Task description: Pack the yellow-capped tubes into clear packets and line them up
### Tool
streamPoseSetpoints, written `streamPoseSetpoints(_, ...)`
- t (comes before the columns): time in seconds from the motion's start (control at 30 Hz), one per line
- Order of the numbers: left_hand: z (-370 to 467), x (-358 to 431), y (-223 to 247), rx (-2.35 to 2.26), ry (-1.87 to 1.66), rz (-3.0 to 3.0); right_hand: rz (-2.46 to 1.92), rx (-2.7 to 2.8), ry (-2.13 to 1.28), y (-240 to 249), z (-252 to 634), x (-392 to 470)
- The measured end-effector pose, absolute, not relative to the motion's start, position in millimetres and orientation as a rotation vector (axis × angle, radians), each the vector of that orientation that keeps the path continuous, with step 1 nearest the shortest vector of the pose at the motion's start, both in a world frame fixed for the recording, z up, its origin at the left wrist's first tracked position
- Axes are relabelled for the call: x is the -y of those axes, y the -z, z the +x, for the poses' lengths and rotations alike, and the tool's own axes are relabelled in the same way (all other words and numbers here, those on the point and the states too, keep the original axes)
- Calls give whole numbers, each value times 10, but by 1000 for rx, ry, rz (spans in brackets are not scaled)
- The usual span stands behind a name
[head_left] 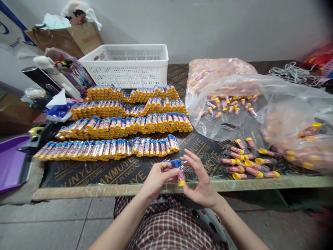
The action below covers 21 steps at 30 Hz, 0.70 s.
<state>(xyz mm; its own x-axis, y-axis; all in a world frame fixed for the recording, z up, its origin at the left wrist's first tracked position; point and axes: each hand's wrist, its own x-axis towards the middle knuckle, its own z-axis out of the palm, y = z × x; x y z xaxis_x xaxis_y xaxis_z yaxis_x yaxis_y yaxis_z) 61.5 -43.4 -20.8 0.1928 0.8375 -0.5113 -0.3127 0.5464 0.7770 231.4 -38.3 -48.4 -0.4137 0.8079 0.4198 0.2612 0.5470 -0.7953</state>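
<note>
Just above the table's front edge, my left hand point(156, 177) pinches a small clear tube point(180, 176) with a yellow cap at its lower end, pink contents and blue at its top. My right hand point(199, 178) is beside it, thumb and fingers apart, the thumb close to the yellow cap; whether it touches the tube I cannot tell. Left of my hands, tubes with blue bands point(104, 149) lie side by side in rows, yellow ends toward me. To the right, loose tubes without blue bands point(251, 169) lie in a heap.
A large clear plastic bag point(208, 121) with more loose tubes spreads over the right side. Behind the rows stands a white slotted basket point(130, 71). Bottles point(43, 81) and a purple dustpan point(13, 159) are at the left, a coiled cable point(293, 73) at the back right.
</note>
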Motion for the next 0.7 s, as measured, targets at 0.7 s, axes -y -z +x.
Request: streamPoseSetpoints(0.7,619,348,197,-1142,-844,701,-774,1794,-1046,537,2290,379)
